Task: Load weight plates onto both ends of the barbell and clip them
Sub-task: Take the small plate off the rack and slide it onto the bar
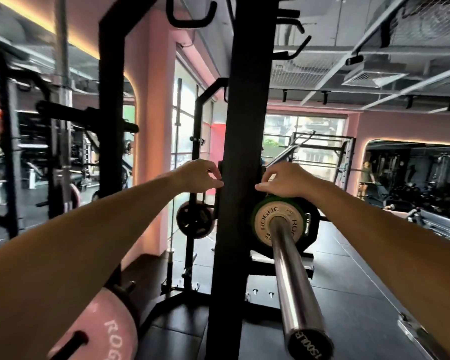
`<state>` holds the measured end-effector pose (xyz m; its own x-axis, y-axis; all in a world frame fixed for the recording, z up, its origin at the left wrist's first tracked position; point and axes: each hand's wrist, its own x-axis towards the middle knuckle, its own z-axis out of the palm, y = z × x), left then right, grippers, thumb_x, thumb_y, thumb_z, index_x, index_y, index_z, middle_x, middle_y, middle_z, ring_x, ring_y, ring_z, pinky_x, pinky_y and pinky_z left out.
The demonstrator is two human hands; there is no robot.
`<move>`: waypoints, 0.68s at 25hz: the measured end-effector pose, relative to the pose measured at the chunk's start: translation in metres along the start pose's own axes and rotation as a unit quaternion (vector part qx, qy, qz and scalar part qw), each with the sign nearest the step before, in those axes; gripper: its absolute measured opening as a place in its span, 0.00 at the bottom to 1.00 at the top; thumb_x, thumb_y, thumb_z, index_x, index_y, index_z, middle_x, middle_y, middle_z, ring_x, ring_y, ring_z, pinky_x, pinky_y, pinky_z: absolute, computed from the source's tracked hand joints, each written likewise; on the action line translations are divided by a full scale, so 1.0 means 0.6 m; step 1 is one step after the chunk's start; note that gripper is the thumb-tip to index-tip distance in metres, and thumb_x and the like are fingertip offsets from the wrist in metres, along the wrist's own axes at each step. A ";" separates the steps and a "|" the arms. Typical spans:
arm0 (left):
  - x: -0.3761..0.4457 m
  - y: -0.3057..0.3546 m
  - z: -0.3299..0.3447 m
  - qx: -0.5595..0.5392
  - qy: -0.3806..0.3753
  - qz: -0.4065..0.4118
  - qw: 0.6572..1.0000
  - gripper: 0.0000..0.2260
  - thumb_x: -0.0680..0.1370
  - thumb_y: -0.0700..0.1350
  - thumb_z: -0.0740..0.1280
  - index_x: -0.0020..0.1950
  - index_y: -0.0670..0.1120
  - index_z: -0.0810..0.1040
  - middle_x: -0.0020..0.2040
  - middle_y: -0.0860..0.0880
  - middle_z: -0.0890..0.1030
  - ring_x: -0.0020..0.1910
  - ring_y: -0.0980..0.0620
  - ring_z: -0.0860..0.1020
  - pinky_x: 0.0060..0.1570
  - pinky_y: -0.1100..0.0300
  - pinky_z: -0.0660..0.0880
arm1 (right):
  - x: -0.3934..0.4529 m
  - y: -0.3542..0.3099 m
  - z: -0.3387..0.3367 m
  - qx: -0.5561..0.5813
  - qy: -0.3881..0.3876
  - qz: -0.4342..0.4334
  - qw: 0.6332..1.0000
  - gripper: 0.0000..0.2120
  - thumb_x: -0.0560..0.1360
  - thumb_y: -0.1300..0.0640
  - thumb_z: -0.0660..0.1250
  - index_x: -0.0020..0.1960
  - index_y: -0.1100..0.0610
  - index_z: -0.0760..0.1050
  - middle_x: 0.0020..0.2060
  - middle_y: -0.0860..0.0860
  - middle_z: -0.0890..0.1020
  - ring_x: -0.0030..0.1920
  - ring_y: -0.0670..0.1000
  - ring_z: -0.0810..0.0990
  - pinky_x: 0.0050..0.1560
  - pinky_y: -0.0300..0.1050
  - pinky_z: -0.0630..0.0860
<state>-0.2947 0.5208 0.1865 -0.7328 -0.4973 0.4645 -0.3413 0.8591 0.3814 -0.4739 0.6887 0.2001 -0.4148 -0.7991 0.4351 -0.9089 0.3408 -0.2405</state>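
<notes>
Closest to me, the chrome barbell sleeve (294, 276) runs from its black end cap at the lower edge up and away toward my right hand (283, 181). On that sleeve, just under my right grip, sits a small green-rimmed plate (264, 216) with a pale face marked ROGUE, and behind it a larger black plate (312, 216). A metal clip (307, 223) shows at the small plate's right edge, but I cannot tell how it is fastened.

My right grip rests on the top rim of the green-rimmed plate, fingers curled down over it, thumb pointing left toward the black rack upright (240, 178). My left hand (200, 178) is on the other side of that upright, level with my right; its fingers are loosely bent with the tips at the upright's edge. I cannot tell whether that grip grasps anything, since whatever lies past the fingertips is hidden by the post.

Below my left forearm, well under that grip, a pink ROGUE plate (101, 331) hangs on a storage peg. Beyond my left grip, a dark plate (194, 219) hangs on a farther rack.
</notes>
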 end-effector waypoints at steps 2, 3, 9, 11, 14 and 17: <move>-0.034 -0.017 -0.025 0.006 -0.003 -0.016 1.000 0.10 0.78 0.50 0.71 0.57 0.47 0.83 0.45 0.53 0.79 0.46 0.53 0.75 0.49 0.62 0.68 | 0.000 -0.036 0.005 -0.003 -0.014 -0.020 1.000 0.12 0.74 0.44 0.73 0.49 0.51 0.84 0.49 0.48 0.84 0.52 0.50 0.81 0.49 0.42 0.72; -0.055 -0.032 -0.039 0.001 0.000 -0.030 1.000 0.10 0.78 0.50 0.71 0.56 0.47 0.83 0.43 0.54 0.78 0.44 0.53 0.75 0.47 0.62 0.68 | 0.000 -0.059 0.010 -0.008 -0.021 -0.032 0.999 0.12 0.73 0.43 0.73 0.49 0.50 0.83 0.49 0.48 0.84 0.52 0.50 0.81 0.51 0.43 0.74; -0.156 -0.145 -0.134 -0.006 0.023 -0.092 0.995 0.11 0.78 0.52 0.71 0.56 0.47 0.82 0.61 0.42 0.82 0.57 0.41 0.80 0.53 0.58 0.72 | 0.003 -0.215 0.055 -0.012 -0.060 -0.078 0.995 0.12 0.72 0.41 0.73 0.48 0.48 0.82 0.52 0.47 0.79 0.55 0.51 0.79 0.51 0.42 0.71; -0.184 -0.184 -0.166 -0.003 0.035 -0.090 0.995 0.11 0.78 0.52 0.71 0.56 0.46 0.82 0.60 0.42 0.82 0.57 0.43 0.80 0.50 0.60 0.71 | 0.010 -0.262 0.075 -0.008 -0.066 -0.075 0.995 0.11 0.71 0.39 0.73 0.44 0.45 0.79 0.52 0.46 0.78 0.54 0.51 0.78 0.50 0.43 0.71; -0.241 -0.278 -0.226 0.001 0.036 -0.097 0.995 0.11 0.78 0.52 0.71 0.56 0.46 0.82 0.51 0.46 0.83 0.45 0.49 0.79 0.44 0.60 0.72 | 0.014 -0.362 0.125 0.010 -0.065 -0.073 0.995 0.09 0.72 0.40 0.73 0.43 0.45 0.80 0.53 0.47 0.80 0.54 0.52 0.78 0.50 0.44 0.73; -0.296 -0.392 -0.301 0.003 0.025 -0.108 0.994 0.08 0.77 0.53 0.72 0.51 0.50 0.81 0.46 0.49 0.83 0.42 0.50 0.80 0.42 0.57 0.76 | 0.020 -0.478 0.180 0.016 -0.073 -0.079 0.994 0.13 0.75 0.43 0.72 0.50 0.52 0.82 0.52 0.50 0.81 0.53 0.53 0.77 0.51 0.44 0.72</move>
<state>0.0216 0.3852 0.1586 -0.6119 -0.6760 0.4106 -0.4917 0.7318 0.4720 -0.2135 0.5278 0.1803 -0.2534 -0.9058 0.3396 -0.9594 0.1904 -0.2082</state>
